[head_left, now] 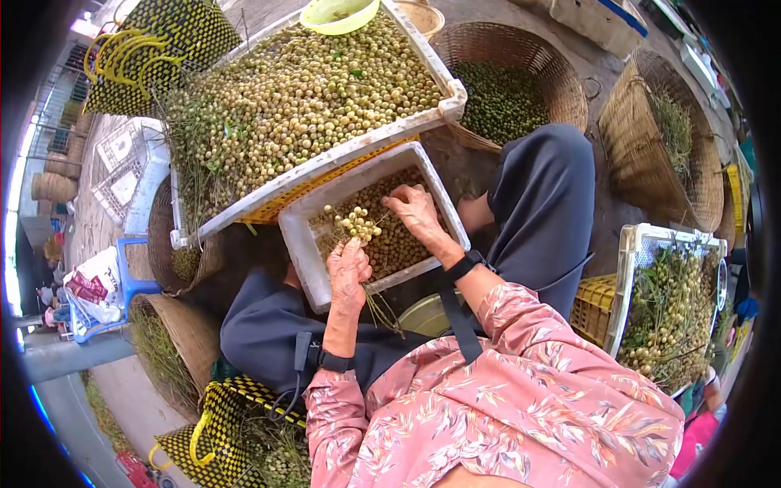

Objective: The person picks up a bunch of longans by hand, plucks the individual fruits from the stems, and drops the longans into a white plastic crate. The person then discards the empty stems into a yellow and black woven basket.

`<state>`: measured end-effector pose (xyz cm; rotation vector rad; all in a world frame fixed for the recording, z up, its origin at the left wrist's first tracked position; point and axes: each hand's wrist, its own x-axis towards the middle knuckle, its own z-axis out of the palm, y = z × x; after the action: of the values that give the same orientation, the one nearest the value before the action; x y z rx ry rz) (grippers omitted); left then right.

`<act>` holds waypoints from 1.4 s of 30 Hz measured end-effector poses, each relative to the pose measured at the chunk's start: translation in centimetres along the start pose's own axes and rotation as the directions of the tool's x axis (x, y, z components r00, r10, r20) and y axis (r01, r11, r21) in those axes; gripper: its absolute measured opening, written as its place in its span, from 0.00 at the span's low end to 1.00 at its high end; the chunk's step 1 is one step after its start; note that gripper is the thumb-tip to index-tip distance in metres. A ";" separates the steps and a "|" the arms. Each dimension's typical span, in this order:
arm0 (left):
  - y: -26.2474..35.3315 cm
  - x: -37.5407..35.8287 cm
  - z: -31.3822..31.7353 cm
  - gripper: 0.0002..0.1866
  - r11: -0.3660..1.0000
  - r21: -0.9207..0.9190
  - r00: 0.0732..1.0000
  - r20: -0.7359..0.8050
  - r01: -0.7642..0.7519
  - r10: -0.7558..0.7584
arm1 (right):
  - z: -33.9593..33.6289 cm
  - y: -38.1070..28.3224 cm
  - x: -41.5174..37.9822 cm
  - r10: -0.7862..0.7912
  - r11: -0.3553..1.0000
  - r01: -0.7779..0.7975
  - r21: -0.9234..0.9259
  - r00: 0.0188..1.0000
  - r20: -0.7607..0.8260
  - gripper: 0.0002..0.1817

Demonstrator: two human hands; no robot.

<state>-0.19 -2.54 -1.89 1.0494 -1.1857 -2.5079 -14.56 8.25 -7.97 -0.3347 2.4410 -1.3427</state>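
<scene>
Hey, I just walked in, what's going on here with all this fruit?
A seated person holds a bunch of fruit by its stems in the left hand, above a white box with loose fruit in it. The right hand is over the box too; whether its fingers hold anything isn't clear. A bigger tray, heaped with fruit, stands just beyond.

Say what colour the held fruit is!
The held fruit is pale yellow-green, shown in the head view.

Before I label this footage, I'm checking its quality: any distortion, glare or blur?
Head view: fisheye distortion inside a dark round border; glare washes out the far left edge; left hand, right hand and white tub look reasonably sharp.
</scene>
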 end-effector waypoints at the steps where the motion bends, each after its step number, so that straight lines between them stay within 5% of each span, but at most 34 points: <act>1: 0.0 0.0 0.0 0.04 1.000 0.004 1.000 0.006 -0.004 0.004 | -0.2 -0.2 0.1 -0.012 0.998 0.009 0.063 0.999 0.042 0.23; 5: -0.1 0.0 0.8 0.05 0.994 0.105 0.999 -0.045 0.012 -0.007 | -2.3 -5.1 -1.3 -0.104 0.757 -0.188 0.626 0.911 0.400 0.25; 8: -0.3 0.0 1.2 0.05 0.989 0.144 0.998 -0.063 0.021 -0.012 | -0.3 -4.4 -1.8 -0.299 0.758 -0.132 0.638 0.800 0.521 0.18; 14: -0.8 -0.3 1.8 0.05 0.984 0.172 0.999 -0.025 0.052 -0.049 | 1.6 -2.7 -1.8 0.053 0.543 -0.460 0.702 0.853 0.519 0.10; 19: -0.7 -0.1 1.4 0.06 0.989 0.140 0.999 -0.009 0.037 -0.036 | -1.9 -3.7 -1.4 0.092 0.635 -0.488 0.598 0.817 0.569 0.15; 20: -0.5 0.0 1.1 0.06 0.991 0.130 1.000 -0.014 0.026 -0.025 | -2.4 -4.1 -1.4 0.041 0.683 -0.400 0.611 0.856 0.515 0.15; 21: -0.5 0.1 0.8 0.06 0.987 0.159 1.000 -0.017 0.004 -0.001 | -2.0 -4.0 -1.1 -0.111 0.927 0.024 0.375 0.971 0.213 0.15; 22: -0.4 0.2 0.7 0.06 0.981 0.195 0.998 -0.066 -0.009 0.022 | -1.6 -3.9 -0.9 -0.375 0.927 0.374 -0.037 0.926 -0.028 0.15; 24: -0.3 0.3 0.9 0.07 0.963 0.267 0.986 -0.151 -0.026 0.068 | -2.0 -4.9 -1.9 -0.326 0.920 0.292 0.260 0.941 0.095 0.13; 25: 0.2 0.1 0.7 0.06 0.944 0.328 0.989 -0.136 -0.011 0.059 | -1.6 -5.2 -2.3 -0.416 0.898 0.389 0.206 0.902 0.112 0.13; 26: -0.3 0.4 0.1 0.05 0.845 0.517 0.966 -0.119 -0.136 0.228 | -1.1 -5.4 -2.7 -0.500 0.864 0.481 0.151 0.856 0.133 0.12; 28: -1.9 1.7 -0.7 0.06 0.497 0.793 0.853 0.052 -0.351 0.520 | 0.6 -4.7 -3.2 -0.458 0.881 0.419 0.220 0.872 0.172 0.09; 29: -1.6 1.5 -0.7 0.09 0.539 0.796 0.912 0.039 -0.276 0.409 | 0.7 -4.3 -3.1 -0.440 0.891 0.401 0.211 0.877 0.192 0.10; 31: -2.4 1.6 -1.0 0.08 0.614 0.715 0.909 0.070 -0.333 0.412 | -0.5 -4.7 -2.8 -0.249 0.946 0.145 0.289 0.898 0.364 0.11; 32: -2.8 1.9 -1.3 0.04 0.745 0.619 0.942 -0.024 -0.250 0.336 | -1.0 -4.5 -2.6 -0.207 0.939 0.067 0.338 0.894 0.398 0.11; 33: -1.0 0.6 0.9 0.01 0.867 0.497 0.972 -0.218 0.030 0.091 | -2.4 -5.2 -2.6 -0.111 0.860 -0.180 0.477 0.847 0.520 0.10; 34: -0.4 0.7 1.3 0.06 0.928 0.368 0.984 -0.179 0.050 0.018 | -2.3 -4.5 -2.2 -0.104 0.745 -0.308 0.592 0.823 0.559 0.08; 36: 0.0 0.8 1.0 0.07 0.956 0.292 0.998 -0.058 0.039 -0.023 | -3.3 -5.1 -1.8 -0.113 0.646 -0.287 0.707 0.881 0.460 0.06; 37: 0.1 0.7 1.2 0.04 0.967 0.245 0.993 -0.110 0.074 -0.048 | -5.1 -6.4 -1.6 -0.191 0.781 0.001 0.624 0.953 0.237 0.05; 38: -0.2 0.6 1.1 0.04 0.982 0.176 0.996 -0.077 0.063 -0.050 | -6.4 -6.9 -1.1 -0.271 0.758 0.181 0.627 0.961 0.051 0.06; 39: -0.5 0.7 0.9 0.04 0.993 0.110 0.997 -0.061 0.047 -0.041 | -8.5 -7.6 -0.4 -0.185 0.722 0.149 0.676 0.983 -0.019 0.05; 40: -0.4 0.5 0.5 0.04 0.999 0.045 0.998 -0.053 0.024 -0.022 | -10.1 -7.9 0.8 -0.140 0.478 0.140 0.867 0.987 -0.082 0.08; 42: 0.6 -0.2 1.3 0.03 1.000 0.022 1.000 -0.020 0.012 -0.011 | -12.6 -8.2 1.7 0.102 0.223 -0.022 0.975 0.995 -0.001 0.15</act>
<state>-0.98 -2.05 -0.79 1.0871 -1.2086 -2.4924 -20.76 13.08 4.98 0.1717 1.0838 -2.5207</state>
